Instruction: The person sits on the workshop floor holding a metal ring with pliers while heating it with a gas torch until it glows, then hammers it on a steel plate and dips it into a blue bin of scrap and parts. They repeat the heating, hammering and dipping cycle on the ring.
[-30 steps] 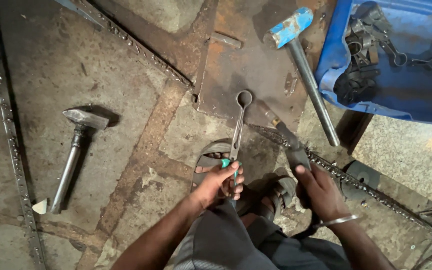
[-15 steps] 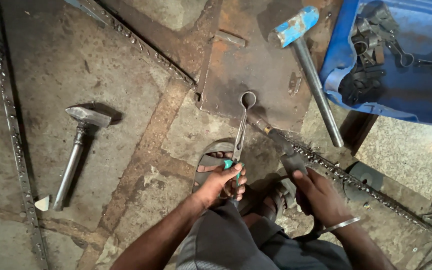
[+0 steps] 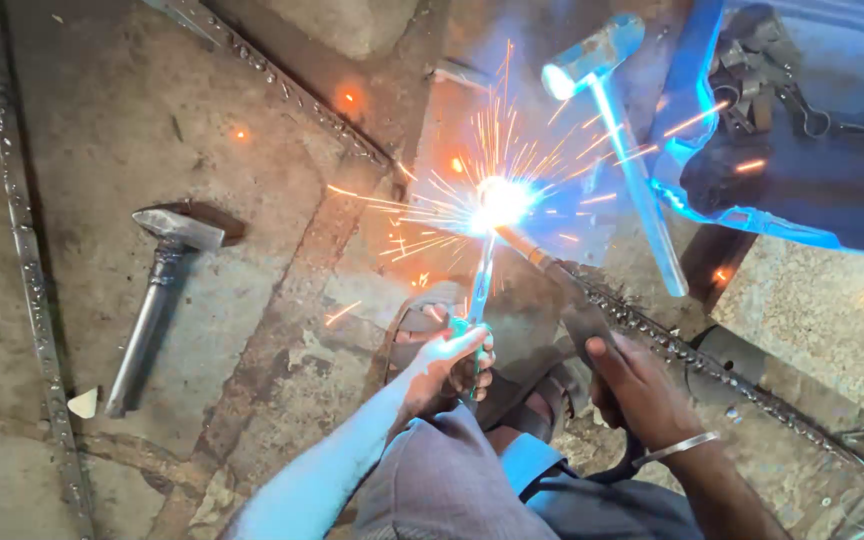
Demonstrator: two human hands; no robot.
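A rough concrete workshop floor [image 3: 252, 150] fills the view, crossed by long steel strips studded with weld spatter [image 3: 32, 300] and by a flat steel plate [image 3: 452, 120] lying near the top centre. A moment ago the plate was dull and dark; now a white arc [image 3: 500, 200] burns at the tip of the rod work, throwing orange sparks across the plate and floor and washing everything near it in blue light. The weld has just been struck, so the joint is being fused right now.

The left hand [image 3: 447, 365] has its fingers closed around the teal-handled pliers [image 3: 479, 285], which reach up from the hand to the arc and pin the small metal piece there; the piece itself is lost in the glare. The right hand [image 3: 632, 385], with a metal bangle [image 3: 677, 447] on its wrist, is wrapped around the electrode holder [image 3: 572, 300], whose rod slants up and left into the same bright point. A sandalled foot [image 3: 422, 325] rests just below the pliers.

Well off to the left lies a steel hammer [image 3: 157, 300] with a small wedge [image 3: 83, 402] near its handle end. A second hammer [image 3: 617, 130] lies right of the arc, its head lit blue, beside a blue tub [image 3: 692, 190] holding dark metal parts [image 3: 782, 90].
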